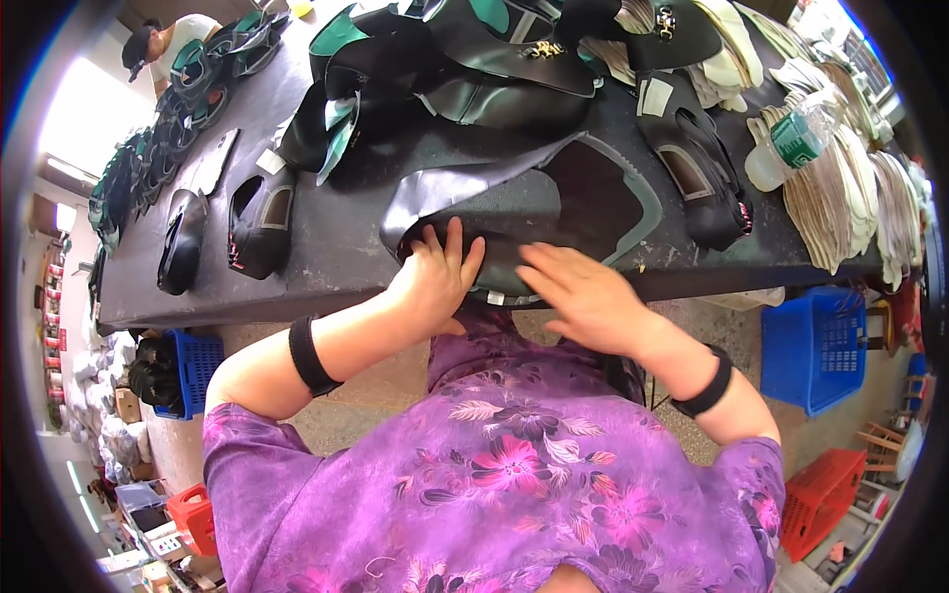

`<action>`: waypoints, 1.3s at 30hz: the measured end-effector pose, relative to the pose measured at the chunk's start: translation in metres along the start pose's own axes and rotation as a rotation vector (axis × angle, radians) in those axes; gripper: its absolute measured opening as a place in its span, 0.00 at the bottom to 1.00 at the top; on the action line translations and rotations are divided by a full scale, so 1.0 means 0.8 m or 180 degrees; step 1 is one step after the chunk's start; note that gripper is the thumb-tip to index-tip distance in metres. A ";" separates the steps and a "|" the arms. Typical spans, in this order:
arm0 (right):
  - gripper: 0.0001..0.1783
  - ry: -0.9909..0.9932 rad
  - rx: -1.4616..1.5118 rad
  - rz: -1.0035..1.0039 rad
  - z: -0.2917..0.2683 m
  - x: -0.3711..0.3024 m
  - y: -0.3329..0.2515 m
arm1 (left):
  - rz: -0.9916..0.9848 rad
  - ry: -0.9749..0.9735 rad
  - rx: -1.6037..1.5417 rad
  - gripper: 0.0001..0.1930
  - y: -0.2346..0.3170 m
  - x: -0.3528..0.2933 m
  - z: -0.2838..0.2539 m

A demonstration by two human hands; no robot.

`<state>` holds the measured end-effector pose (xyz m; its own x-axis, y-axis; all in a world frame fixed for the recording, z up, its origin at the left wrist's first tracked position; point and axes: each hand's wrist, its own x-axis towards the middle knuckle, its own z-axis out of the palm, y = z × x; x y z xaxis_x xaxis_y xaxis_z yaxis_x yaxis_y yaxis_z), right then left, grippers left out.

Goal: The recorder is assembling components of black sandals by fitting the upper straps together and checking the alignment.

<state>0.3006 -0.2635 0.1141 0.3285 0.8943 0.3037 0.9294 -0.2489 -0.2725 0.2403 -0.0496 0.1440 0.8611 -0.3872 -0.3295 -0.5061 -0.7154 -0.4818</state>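
Observation:
A black leather shoe upper [598,188] lies on the dark worktable at its near edge, a grey lining and a pale grey border showing along its right side. My left hand [437,279] rests on its near left part, fingers spread and pressing down. Over the near middle edge is my right hand [585,299], its fingers stretched out flat and slightly blurred. Whether its fingertips touch the leather I cannot tell. A small white tag [495,297] shows at the near edge between the two hands.
Black uppers with gold buckles [544,49] are heaped at the back. Stitched black shoe uppers [262,222] stand at left, another [704,178] at right. A plastic bottle [791,146] lies on pale stacked pieces [825,217]. Blue crates [811,346] flank the table [346,232]. A person [183,38] is far left.

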 end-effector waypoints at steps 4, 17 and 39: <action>0.39 0.0043 -0.0582 0.0427 0.057 0.052 -0.027 | 0.0804 -0.0712 0.0414 0.34 -0.040 0.014 -0.032; 0.18 0.0202 -0.1382 -0.0129 -0.020 0.065 -0.010 | 0.0496 0.0303 0.0698 0.12 -0.078 -0.007 -0.005; 0.09 -0.1333 -0.3168 -0.0423 -0.059 0.055 0.028 | 0.0508 0.0191 -0.0871 0.21 -0.059 0.105 -0.062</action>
<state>0.3439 -0.2478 0.1647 0.3073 0.9452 -0.1107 0.7349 -0.1618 0.6586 0.3386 -0.0771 0.1794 0.7774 -0.5349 -0.3310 -0.6100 -0.7696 -0.1888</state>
